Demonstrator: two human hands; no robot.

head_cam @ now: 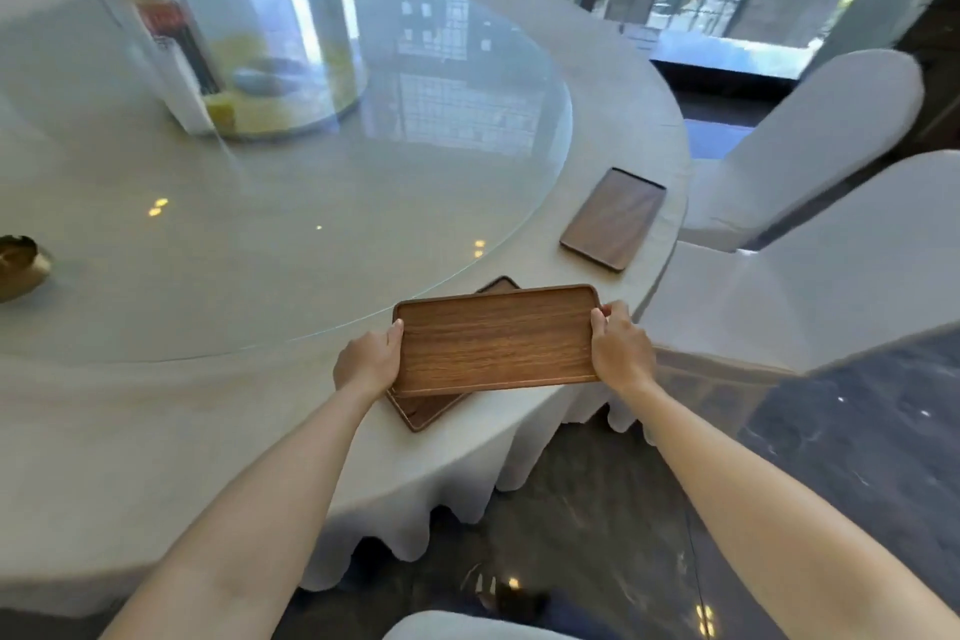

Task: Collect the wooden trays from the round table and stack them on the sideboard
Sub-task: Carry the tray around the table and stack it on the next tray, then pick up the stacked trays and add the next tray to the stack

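Observation:
I hold a brown wooden tray (496,340) level over the near edge of the round table (156,405). My left hand (369,361) grips its left short end and my right hand (618,346) grips its right short end. Beneath it a second wooden tray (431,412) lies on the white tablecloth, mostly hidden, with corners showing at front left and back. A third, darker wooden tray (613,218) lies farther right along the table's rim, apart from the others. No sideboard is in view.
A glass turntable (311,224) covers the table's middle, carrying a clear stand with a menu (166,47). A brass bowl (21,265) sits at the far left. Two white-covered chairs (810,140) (810,286) stand at the right, and another chair top (467,626) shows below.

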